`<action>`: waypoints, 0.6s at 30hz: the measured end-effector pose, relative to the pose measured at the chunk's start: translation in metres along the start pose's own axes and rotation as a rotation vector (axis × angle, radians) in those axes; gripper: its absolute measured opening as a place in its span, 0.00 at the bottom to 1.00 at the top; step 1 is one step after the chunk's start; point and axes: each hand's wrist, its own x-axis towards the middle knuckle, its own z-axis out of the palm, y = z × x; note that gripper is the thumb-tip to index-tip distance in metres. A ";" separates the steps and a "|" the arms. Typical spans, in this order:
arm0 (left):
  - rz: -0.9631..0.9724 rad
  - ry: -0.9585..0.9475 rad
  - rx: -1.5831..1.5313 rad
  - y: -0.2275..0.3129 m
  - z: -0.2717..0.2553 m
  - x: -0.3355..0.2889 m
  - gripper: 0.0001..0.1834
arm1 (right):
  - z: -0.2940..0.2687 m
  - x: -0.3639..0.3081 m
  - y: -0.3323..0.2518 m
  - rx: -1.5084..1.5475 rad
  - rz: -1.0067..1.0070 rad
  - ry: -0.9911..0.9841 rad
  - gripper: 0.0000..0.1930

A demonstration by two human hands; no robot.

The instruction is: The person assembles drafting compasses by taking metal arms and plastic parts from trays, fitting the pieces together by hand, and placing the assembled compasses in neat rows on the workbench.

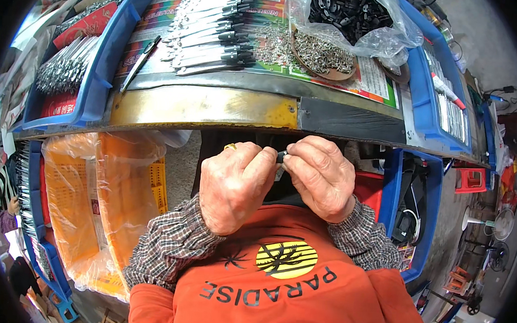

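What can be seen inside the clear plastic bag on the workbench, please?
The clear plastic bag holds a heap of small black parts; whatever lies beneath the heap's top layer is covered.

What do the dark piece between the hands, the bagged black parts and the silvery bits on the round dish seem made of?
Dark piece: perhaps plastic, from its black colour; finish unclear, as left hand and right hand cover most.
Black parts: likely moulded plastic, satin; soft highlights, uniform colour.
Silvery bits: probably metal, shiny; bright glints.
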 end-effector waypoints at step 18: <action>0.054 0.050 0.018 -0.001 0.004 -0.002 0.13 | -0.004 0.015 -0.008 0.937 1.099 -0.246 0.13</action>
